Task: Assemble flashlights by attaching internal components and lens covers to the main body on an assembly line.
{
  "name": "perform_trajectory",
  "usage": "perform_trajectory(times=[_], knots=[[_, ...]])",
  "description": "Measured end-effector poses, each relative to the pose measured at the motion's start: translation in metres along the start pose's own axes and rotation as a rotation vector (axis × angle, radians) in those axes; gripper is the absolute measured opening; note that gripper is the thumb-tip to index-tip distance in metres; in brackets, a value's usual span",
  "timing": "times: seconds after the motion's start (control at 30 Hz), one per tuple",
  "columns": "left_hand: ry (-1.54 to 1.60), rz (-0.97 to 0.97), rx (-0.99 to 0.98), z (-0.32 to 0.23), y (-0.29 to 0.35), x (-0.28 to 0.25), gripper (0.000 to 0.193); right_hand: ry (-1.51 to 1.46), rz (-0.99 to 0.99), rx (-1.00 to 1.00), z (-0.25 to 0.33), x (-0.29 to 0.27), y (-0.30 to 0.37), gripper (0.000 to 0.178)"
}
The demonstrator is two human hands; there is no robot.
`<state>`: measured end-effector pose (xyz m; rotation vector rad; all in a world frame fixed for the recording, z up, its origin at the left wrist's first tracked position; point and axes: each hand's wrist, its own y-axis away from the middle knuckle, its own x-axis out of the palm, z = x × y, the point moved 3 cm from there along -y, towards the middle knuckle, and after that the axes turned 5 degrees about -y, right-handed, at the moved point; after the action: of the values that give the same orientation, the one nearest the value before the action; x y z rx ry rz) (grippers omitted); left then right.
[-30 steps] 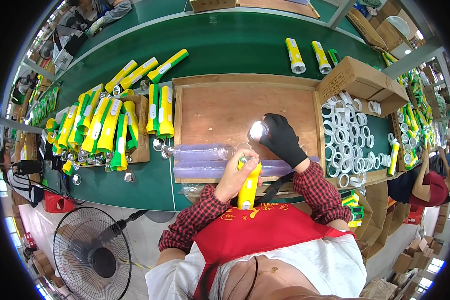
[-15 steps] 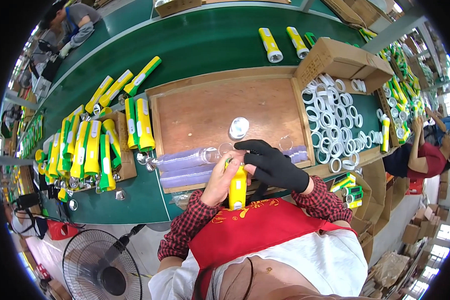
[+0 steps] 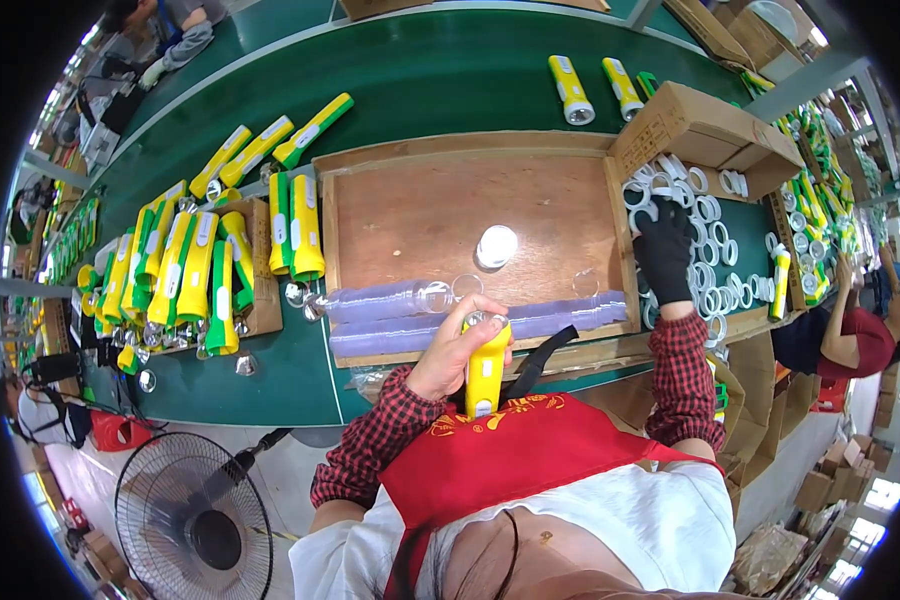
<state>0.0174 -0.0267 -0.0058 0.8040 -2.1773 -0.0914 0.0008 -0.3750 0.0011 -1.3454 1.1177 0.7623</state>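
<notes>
My bare left hand (image 3: 456, 352) is closed around a yellow flashlight (image 3: 484, 375), held head-up in front of my red apron. Its fingers and thumb wrap the head, hiding part of it. To the right, my right hand (image 3: 666, 252), in a black glove, reaches over a pile of white rings (image 3: 710, 235). Its fingers stretch out among the rings, and no ring shows clearly in its grasp. Beyond my left hand, a round white-and-silver piece (image 3: 496, 247) rests in the shallow wooden tray (image 3: 400, 215). Stacks of clear round lenses (image 3: 390, 338) lie along the tray's near side.
At left, many yellow-and-green flashlights (image 3: 195, 275) crowd a box, with silver reflectors (image 3: 245, 365) near them. An open cardboard box (image 3: 705, 135) stands behind the rings. Two flashlights (image 3: 571, 90) sit at the far side. A fan (image 3: 195, 515) stands lower left. Other people are nearby.
My right hand has left the flashlight and moved right to the white rings. My left hand keeps hold of the flashlight. The whole view has shifted slightly.
</notes>
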Motion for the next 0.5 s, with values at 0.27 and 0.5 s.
perform_trajectory(times=[0.27, 0.5], knots=[[0.056, 0.075, 0.033, -0.001, 0.007, 0.002, 0.038, -1.705, 0.295, 0.057, 0.118, -0.073, -0.007, 0.045], [0.077, 0.018, 0.022, 0.006, 0.011, -0.006, 0.051, -1.536, 0.27, -0.253, 0.21, -0.075, 0.02, 0.043]])
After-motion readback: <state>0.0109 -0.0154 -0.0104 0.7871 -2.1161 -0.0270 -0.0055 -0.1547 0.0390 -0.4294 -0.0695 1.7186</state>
